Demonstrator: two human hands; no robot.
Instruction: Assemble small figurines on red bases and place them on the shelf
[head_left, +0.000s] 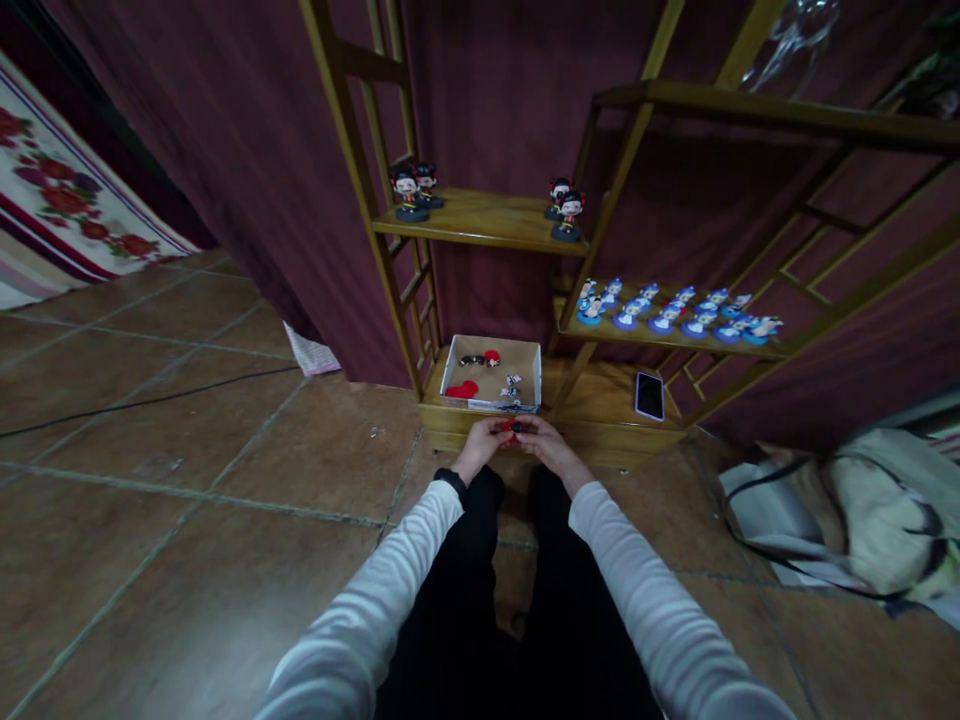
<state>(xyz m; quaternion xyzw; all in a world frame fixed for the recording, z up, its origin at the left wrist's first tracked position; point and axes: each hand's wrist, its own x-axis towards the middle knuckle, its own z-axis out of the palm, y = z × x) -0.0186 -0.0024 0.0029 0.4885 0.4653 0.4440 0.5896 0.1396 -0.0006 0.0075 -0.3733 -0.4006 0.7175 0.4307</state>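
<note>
Between my left hand (482, 443) and my right hand (546, 440) is a small red and black piece (513, 428), gripped by the fingertips of both; it is too small to name its kind. Both hands are held just in front of the shelf's lowest board. Right behind them stands a shallow cardboard box (491, 345) with a tan inside. In it lie red pieces (463, 390), a small dark figurine with a red part (492, 358), and a black and white figurine (511, 386).
Dark-haired figurines (410, 195) stand in pairs on the upper wooden shelf (480, 215). Several blue and white figurines (666, 318) fill the shelf at right. A phone (649, 396) lies on the bottom board. Bags (847, 510) sit on the floor at right; a cable (187, 390) crosses the tiles at left.
</note>
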